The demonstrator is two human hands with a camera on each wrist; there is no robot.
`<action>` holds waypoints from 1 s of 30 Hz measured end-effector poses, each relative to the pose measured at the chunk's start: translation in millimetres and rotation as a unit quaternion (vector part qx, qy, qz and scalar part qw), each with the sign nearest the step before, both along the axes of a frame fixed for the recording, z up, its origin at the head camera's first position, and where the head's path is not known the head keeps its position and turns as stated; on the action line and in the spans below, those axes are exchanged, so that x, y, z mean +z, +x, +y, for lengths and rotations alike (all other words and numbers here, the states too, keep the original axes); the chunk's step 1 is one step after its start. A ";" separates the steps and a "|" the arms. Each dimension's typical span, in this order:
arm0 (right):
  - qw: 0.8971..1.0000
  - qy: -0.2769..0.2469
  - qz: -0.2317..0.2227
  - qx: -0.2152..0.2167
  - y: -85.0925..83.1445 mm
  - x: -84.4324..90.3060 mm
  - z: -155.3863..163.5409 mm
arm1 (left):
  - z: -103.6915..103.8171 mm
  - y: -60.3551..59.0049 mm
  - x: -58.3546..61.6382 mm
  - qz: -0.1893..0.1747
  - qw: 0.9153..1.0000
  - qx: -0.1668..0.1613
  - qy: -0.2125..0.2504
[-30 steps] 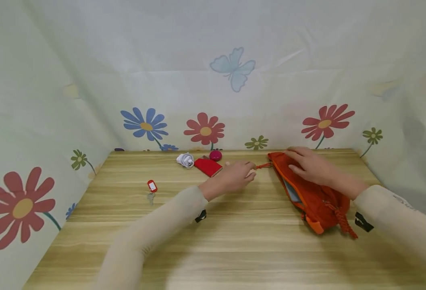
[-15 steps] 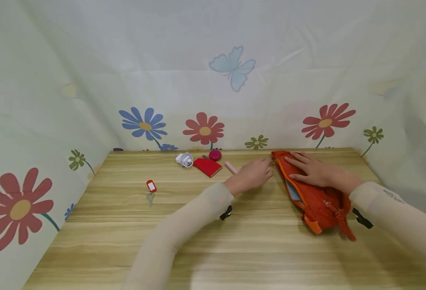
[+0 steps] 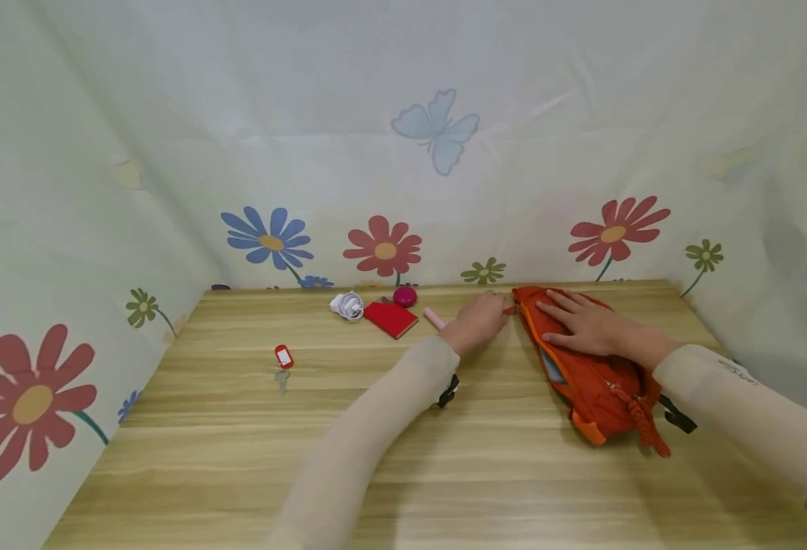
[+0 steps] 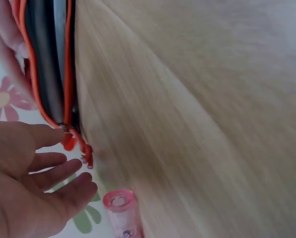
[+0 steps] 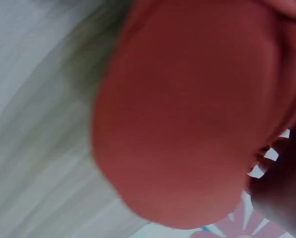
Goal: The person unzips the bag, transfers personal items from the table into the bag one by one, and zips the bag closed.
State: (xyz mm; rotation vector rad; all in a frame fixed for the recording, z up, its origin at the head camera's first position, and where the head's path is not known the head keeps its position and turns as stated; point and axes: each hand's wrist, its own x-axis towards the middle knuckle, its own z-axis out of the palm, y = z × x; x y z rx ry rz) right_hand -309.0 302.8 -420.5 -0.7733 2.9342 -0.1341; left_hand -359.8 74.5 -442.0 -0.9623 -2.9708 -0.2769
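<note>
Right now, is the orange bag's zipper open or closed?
Open. The bag gapes along its zipper, showing a dark inside in the left wrist view, with the left hand at the zipper pull.

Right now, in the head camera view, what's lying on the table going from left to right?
Key tag → white cable → red wallet → pink ball → pink tube → left hand → orange bag, with the right hand resting on it.

1. Orange-red fabric pouch [image 3: 595, 367], brighter orange trim, far right.
2. Light-wood striped table [image 3: 403, 458].
3. Red flat wallet [image 3: 391, 318], magenta round ball [image 3: 405, 296], far.
4. Red-and-white key tag [image 3: 283, 357], left.
</note>
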 end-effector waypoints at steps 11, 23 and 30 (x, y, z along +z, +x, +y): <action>0.999 0.014 -0.001 -0.040 -18.8 7.7 -26.1 | 8.7 -14.2 -14.9 0.029 0.998 0.032 -0.035; 0.994 -0.019 -0.028 -0.101 -21.1 -2.6 -20.2 | 14.0 -7.5 -6.6 0.045 0.998 0.008 -0.038; 0.995 -0.039 -0.025 -0.087 -19.2 -9.2 -21.4 | 7.4 1.1 3.7 0.038 0.999 0.003 -0.037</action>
